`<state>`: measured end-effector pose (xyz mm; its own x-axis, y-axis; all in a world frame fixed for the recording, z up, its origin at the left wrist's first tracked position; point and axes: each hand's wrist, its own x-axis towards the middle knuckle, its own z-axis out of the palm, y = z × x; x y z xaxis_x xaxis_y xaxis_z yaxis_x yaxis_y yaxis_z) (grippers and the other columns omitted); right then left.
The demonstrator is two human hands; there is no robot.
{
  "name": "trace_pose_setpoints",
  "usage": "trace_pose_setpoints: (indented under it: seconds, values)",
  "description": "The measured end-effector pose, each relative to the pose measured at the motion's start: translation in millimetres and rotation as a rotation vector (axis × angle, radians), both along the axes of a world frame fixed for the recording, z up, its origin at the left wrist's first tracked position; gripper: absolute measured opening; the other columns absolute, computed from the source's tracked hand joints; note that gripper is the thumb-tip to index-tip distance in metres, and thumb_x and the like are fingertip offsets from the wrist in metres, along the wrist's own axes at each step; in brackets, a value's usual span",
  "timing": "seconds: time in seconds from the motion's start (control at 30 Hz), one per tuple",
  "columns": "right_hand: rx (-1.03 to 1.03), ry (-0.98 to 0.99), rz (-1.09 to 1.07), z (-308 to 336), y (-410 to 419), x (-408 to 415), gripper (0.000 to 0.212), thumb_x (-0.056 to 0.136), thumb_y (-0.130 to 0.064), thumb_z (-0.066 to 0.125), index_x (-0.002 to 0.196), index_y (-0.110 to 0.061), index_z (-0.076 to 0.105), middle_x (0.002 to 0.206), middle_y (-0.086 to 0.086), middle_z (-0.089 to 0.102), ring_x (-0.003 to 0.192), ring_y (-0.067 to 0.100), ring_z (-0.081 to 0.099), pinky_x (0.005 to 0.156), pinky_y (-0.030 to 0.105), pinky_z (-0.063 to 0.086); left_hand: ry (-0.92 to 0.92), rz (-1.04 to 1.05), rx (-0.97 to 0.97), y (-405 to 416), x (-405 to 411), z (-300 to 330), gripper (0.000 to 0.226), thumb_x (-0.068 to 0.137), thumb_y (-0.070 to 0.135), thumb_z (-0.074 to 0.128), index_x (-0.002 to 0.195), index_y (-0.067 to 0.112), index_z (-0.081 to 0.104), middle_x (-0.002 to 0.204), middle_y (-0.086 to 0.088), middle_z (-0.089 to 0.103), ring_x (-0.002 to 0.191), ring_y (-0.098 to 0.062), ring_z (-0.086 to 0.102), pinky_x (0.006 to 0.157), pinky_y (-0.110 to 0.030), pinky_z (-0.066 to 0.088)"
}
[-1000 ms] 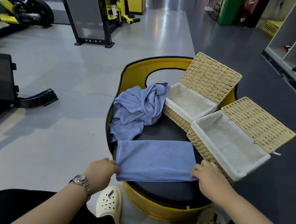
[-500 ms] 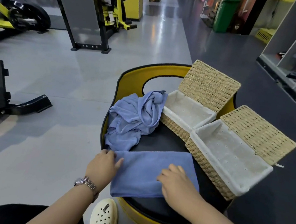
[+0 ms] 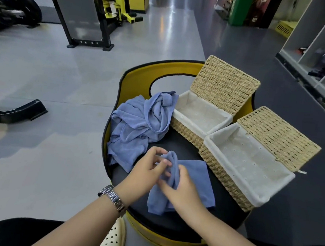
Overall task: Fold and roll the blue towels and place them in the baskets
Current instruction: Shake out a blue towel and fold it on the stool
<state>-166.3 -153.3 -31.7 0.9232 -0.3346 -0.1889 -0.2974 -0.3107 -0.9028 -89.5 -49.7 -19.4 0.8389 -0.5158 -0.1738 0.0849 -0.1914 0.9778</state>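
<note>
Clearly soft and limp, the folded blue towel [image 3: 196, 177] lies on the black seat [image 3: 225, 206], its rolled end bunched between the pinching fingers of left hand [image 3: 149, 173] and right hand [image 3: 183, 188], best held at that roll, baskets [image 3: 246, 166] just beyond.

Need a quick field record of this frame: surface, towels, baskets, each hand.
surface: black padded seat with yellow rim
towel in work: folded towel, left end being rolled
left hand: fingers curled round the rolled end
right hand: grip on the same roll
unfolded towels: crumpled pile, behind the left hand
near basket: lid open, no towels inside
far basket: lid open, no towels inside
</note>
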Motion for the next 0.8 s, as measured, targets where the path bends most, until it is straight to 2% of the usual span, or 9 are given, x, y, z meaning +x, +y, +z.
trace_pose_setpoints:
  seconds: [0.07,0.17,0.27,0.33,0.43,0.57,0.67,0.73,0.8]
  values:
    - [-0.094,0.024,-0.070,-1,-20,0,0.007,0.090,-0.016,0.058,0.091,-0.017,0.051,0.073,-0.003,0.058,0.062,0.003,0.055,0.053,0.020,0.042,-0.073,-0.069,-0.003,-7,-3,2,0.022,0.095,0.000,0.043,0.110,0.014,0.052,0.098,-0.005,0.065,0.077,-0.011,0.066,0.065,-0.025,0.056]
    - [-0.228,0.020,-0.163,-5,-53,-1,0.004,0.089,-0.012,0.055,0.092,-0.015,0.055,0.083,0.003,0.062,0.075,0.018,0.057,0.060,0.029,0.041,-0.476,-0.169,0.256,-9,0,-10,0.028,0.089,0.002,0.048,0.103,0.022,0.061,0.101,0.013,0.063,0.088,-0.003,0.060,0.077,-0.021,0.050]
    - [-0.424,0.081,-0.140,-14,-78,-6,0.031,0.088,-0.015,0.059,0.118,-0.014,0.049,0.109,0.005,0.060,0.098,0.025,0.060,0.073,0.031,0.045,-0.831,-0.332,0.603,-8,5,-33,0.027,0.085,0.015,0.052,0.104,0.032,0.063,0.106,0.013,0.060,0.093,-0.016,0.053,0.082,-0.034,0.048]
    - [-0.747,0.157,-0.063,-29,-88,-11,0.054,0.084,-0.016,0.065,0.131,-0.019,0.039,0.119,0.007,0.053,0.106,0.028,0.057,0.082,0.035,0.048,-0.907,-0.437,0.727,-7,2,-47,0.026,0.086,0.028,0.049,0.107,0.037,0.061,0.110,0.011,0.058,0.089,-0.020,0.050,0.080,-0.038,0.049]
    - [-1.072,0.197,0.095,-47,-91,-13,0.053,0.075,-0.013,0.070,0.125,-0.021,0.054,0.109,0.009,0.055,0.097,0.029,0.054,0.081,0.038,0.047,-0.861,-0.570,0.784,-5,-3,-60,0.041,0.087,0.048,0.030,0.118,0.041,0.056,0.121,0.009,0.054,0.099,-0.022,0.051,0.086,-0.038,0.048]
    - [-0.907,0.391,0.262,-46,-91,-10,0.050,0.095,-0.015,0.038,0.145,-0.019,0.031,0.136,0.009,0.041,0.122,0.029,0.040,0.100,0.036,0.037,-0.870,-0.543,0.789,-6,-9,-66,0.047,0.088,0.056,0.026,0.119,0.039,0.057,0.127,0.010,0.051,0.111,-0.019,0.052,0.088,-0.035,0.046]
    - [-0.826,0.677,0.341,-31,-78,0,0.036,0.095,-0.018,0.043,0.131,-0.014,0.046,0.132,0.011,0.050,0.121,0.030,0.048,0.095,0.036,0.043,-0.926,-0.513,0.811,-4,-6,-66,0.033,0.081,0.049,0.050,0.107,0.034,0.063,0.125,0.012,0.055,0.112,-0.015,0.054,0.086,-0.033,0.045]
    - [-0.755,0.816,0.461,-22,-69,2,0.020,0.094,-0.021,0.047,0.111,-0.018,0.056,0.115,0.011,0.057,0.113,0.031,0.054,0.078,0.031,0.043,-0.999,-0.474,0.860,1,3,-63,0.028,0.066,0.031,0.066,0.094,0.032,0.064,0.118,0.009,0.061,0.105,-0.019,0.061,0.077,-0.032,0.050]
    - [-0.877,0.635,0.448,-13,-67,-2,0.016,0.091,-0.015,0.045,0.094,-0.013,0.061,0.083,0.005,0.047,0.089,0.028,0.052,0.063,0.027,0.034,-1.035,-0.357,0.878,6,11,-60,0.035,0.066,0.015,0.054,0.098,0.029,0.059,0.121,0.004,0.060,0.103,-0.023,0.061,0.073,-0.033,0.051]
